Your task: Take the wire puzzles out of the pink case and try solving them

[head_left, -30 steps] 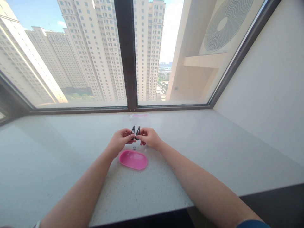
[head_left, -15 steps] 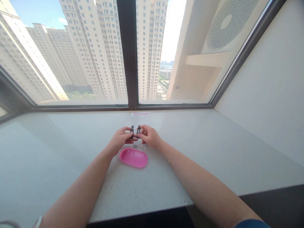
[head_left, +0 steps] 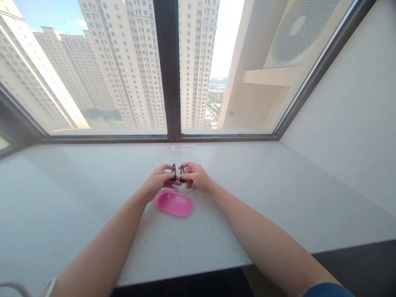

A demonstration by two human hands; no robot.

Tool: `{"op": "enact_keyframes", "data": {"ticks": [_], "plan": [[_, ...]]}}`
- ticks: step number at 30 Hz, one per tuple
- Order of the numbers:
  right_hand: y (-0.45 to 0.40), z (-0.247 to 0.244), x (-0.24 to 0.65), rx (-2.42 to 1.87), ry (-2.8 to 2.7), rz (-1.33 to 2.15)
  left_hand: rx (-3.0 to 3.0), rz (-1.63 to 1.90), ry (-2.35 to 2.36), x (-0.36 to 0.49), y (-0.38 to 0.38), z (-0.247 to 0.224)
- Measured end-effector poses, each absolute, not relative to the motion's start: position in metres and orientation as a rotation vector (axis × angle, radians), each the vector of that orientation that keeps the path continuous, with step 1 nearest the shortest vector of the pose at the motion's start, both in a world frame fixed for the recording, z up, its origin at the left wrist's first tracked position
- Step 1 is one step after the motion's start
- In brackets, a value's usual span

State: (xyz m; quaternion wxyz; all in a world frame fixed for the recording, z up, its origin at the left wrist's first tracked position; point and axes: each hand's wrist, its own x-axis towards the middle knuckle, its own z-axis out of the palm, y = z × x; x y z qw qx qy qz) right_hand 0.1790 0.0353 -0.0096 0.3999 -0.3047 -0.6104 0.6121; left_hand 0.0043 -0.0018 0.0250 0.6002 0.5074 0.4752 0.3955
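Between its thumb and fingers my left hand (head_left: pixel 157 180) holds a black hair clip (head_left: pixel 173 171) upright. My right hand (head_left: pixel 196 177) pinches a second black hair clip (head_left: pixel 182 173), also upright, a small gap away from the first. Just below the fingertips, a small dark ring (head_left: pixel 176 189) lies on the pale speckled sill (head_left: pixel 185 243). Nearer to me is a pink oval tray (head_left: pixel 175 203) with nothing visible in it.
A clear plastic piece with a pink strip (head_left: pixel 183 147) lies by the window frame (head_left: pixel 173 103). A white wall (head_left: pixel 346 123) bounds the right side. The sill's front edge crosses the bottom.
Both clips have turned slightly in my fingers and show more of their faces. My hands remain in nearly the same place.
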Motion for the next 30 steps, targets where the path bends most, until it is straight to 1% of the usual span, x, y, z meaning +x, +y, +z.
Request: {"op": "enact_keyframes", "data": {"ticks": [8,15,23,30], "plan": [[0.0357,-0.0100,0.1789,-0.743,-1.515,1.581,1.202,0.869,1.038,0.0031,-0.0015,0.0234],[0.0352,-0.0073,0.1792,-0.745,-1.545,1.518,1.296,0.849,1.040,0.0010,-0.0024,0.0214],[0.0342,-0.0047,0.1796,-0.731,-1.549,1.529,1.240,0.842,0.941,0.0026,-0.0019,0.0210],[0.0347,-0.0039,0.1798,-0.759,-1.551,1.548,1.240,0.837,0.985,0.0050,-0.0038,0.0229]]}}
